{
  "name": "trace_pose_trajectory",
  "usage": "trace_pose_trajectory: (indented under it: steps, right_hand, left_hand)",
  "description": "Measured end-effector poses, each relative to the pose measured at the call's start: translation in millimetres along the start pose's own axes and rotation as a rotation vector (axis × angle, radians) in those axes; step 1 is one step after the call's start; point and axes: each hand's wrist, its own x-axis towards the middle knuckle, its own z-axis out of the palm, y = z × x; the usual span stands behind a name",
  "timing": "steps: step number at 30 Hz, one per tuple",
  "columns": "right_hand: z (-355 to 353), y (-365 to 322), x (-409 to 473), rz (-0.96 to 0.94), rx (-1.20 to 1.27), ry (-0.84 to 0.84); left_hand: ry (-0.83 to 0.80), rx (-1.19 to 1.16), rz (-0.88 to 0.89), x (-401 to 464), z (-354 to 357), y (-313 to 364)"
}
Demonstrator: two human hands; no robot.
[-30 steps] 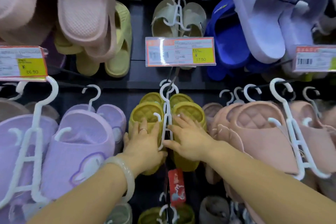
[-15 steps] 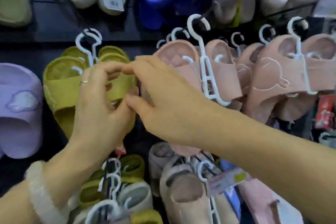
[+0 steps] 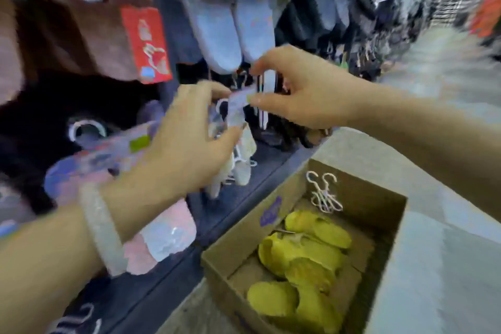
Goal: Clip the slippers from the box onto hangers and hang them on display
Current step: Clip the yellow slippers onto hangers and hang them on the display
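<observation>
An open cardboard box (image 3: 379,192) sits at the lower right. It holds several yellow-green slippers (image 3: 306,255) and a small bunch of white hangers (image 3: 324,194) in its far corner. My left hand (image 3: 187,141), with a pale bangle on the wrist, and my right hand (image 3: 301,87) hover close together in front of the display wall, above and left of the box. Their fingers are loosely curled and I see nothing gripped in them. A blurred pale label (image 3: 240,99) lies between the fingertips, apparently on the rack behind.
Pink slippers (image 3: 89,27) with a red tag (image 3: 147,43) hang at the upper left, and grey-blue slippers (image 3: 233,22) at the top centre. More white hangers (image 3: 238,160) and pale slippers hang below my left hand. Grey floor (image 3: 439,266) surrounds the box. The whole view is motion-blurred.
The view has swung right and down from the hung yellow slippers to the box on the floor. Both hands left the yellow pair and came away from the rack.
</observation>
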Motion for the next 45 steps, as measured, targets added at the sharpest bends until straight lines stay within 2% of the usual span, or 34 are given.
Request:
trace_pose_trajectory:
  steps: [4,8,11,15,19,22,24,26,30,33,36,38,43,45]
  right_hand:
    - [96.3,171.4,-31.4,0.248,-0.048,-0.303]
    - [191.3,302.2,-56.9,0.453,0.062,-0.571]
    - [257.2,381.0,-61.6,0.64,0.095,-0.622]
    - [323.8,446.5,-48.8,0.589,0.1,-0.597]
    - [368.8,461.9,-21.4,0.538,0.152,-0.332]
    - [393.0,458.4,-2.3,0.72,0.265,-0.201]
    - [406.0,460.0,-2.2,0.849,0.281,-0.181]
    - [417.0,461.0,-9.4,0.859,0.24,-0.245]
    - [417.0,461.8,-14.1,0.658,0.155,-0.403]
    - [384.7,455.0,-7.2,0.485,0.176,-0.397]
    - [342.7,435.0,-4.8,0.333,0.304,-0.312]
    - [322.6,416.1,-10.0,0.284,0.391,-0.317]
    - [320.0,383.6,-42.5,0.332,0.409,-0.641]
    - [327.7,384.9,-53.5,0.365,0.349,-0.764]
  left_hand:
    - [-0.332,0.023,-0.283,-30.7,179.8,-18.9]
    - [-0.512,0.06,-0.618,-72.1,304.4,-56.1]
    - [-0.64,0.096,-0.842,-98.6,358.5,-74.0]
    - [-0.694,0.107,-1.06,-108.6,396.8,-96.8]
    - [-0.707,0.191,-1.155,-120.7,422.0,-106.5]
    - [-0.674,0.171,-1.235,-137.0,432.7,-115.3]
    - [-0.608,0.129,-1.306,-144.5,435.3,-125.1]
    - [-0.555,0.106,-1.334,-153.1,436.4,-136.1]
    - [-0.555,-0.014,-1.333,-164.2,440.5,-148.1]
    - [-0.575,-0.09,-1.388,-163.3,438.8,-152.4]
    - [-0.635,-0.06,-1.392,-161.3,435.4,-153.8]
    - [-0.633,-0.045,-1.397,-160.1,433.9,-145.6]
    - [-0.346,-0.365,-1.478,-159.6,434.5,-139.8]
    - [-0.394,-0.292,-1.442,-156.5,433.7,-142.8]
